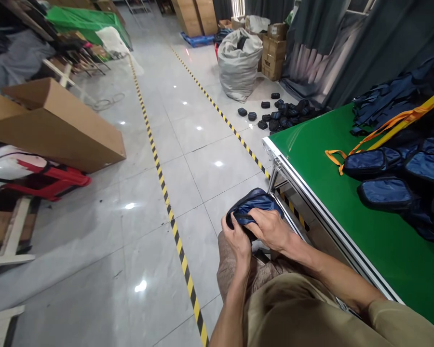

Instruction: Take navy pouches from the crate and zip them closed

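Above my lap I hold a small dark blue pouch (255, 201) with black edging, its shiny blue side facing up. My left hand (238, 238) grips the pouch's near left edge, thumb over the black rim. From the right, my right hand (269, 226) pinches the near edge, its fingers curled onto the blue fabric. Parts of the pouch under my hands are hidden. Similar blue pouches (385, 191) lie in a pile on the green table (321, 140) to my right.
Dark pouches (284, 115) lie heaped on the floor beyond the table, near a big grey-white sack (238, 65) and cartons (274, 58). An orange strap (386, 130) hangs by a yellow bar (405, 118). At left stand an open cardboard box (83, 127) and a red trolley (54, 180).
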Demonstrator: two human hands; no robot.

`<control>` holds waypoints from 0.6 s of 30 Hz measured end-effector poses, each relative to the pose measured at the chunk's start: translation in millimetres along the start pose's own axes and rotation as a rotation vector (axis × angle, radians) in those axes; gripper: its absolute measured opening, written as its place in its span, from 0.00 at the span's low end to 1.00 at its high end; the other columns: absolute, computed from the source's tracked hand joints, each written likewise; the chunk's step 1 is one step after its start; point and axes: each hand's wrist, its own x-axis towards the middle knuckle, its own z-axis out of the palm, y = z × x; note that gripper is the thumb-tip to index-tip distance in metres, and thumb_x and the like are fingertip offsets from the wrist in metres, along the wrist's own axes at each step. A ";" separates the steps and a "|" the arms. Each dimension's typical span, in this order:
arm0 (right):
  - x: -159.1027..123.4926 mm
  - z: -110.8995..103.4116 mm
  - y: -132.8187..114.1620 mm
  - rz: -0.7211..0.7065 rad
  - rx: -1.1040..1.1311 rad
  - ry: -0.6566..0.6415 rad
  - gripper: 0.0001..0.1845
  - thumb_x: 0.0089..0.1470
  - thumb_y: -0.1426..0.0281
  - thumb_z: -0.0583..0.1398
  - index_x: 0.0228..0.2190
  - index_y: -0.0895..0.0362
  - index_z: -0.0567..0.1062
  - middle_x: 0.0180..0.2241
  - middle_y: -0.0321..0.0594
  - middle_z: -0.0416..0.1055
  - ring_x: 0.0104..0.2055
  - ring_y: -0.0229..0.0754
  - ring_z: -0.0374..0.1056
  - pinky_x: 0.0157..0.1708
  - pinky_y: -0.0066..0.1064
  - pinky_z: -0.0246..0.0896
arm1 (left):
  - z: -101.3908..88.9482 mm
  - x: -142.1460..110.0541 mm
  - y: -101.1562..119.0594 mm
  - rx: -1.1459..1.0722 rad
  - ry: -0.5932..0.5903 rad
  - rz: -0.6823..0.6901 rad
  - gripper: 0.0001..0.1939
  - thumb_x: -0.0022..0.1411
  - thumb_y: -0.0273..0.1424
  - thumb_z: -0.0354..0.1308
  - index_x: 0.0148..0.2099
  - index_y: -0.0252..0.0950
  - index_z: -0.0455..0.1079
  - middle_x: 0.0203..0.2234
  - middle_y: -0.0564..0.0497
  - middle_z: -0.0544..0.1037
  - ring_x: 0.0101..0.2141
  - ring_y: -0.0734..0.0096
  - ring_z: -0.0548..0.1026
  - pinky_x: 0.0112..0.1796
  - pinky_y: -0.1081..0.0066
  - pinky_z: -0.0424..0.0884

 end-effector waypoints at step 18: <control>6.8 60.1 134.3 0.781 0.692 -0.073 0.34 0.58 0.33 0.57 0.25 0.50 0.61 0.25 0.32 0.57 0.32 0.42 0.56 0.33 0.31 0.54 | 48.8 47.2 -40.0 -0.069 -0.398 -0.335 0.37 0.63 0.69 0.57 0.34 0.38 0.74 0.28 0.50 0.78 0.31 0.65 0.72 0.34 0.68 0.70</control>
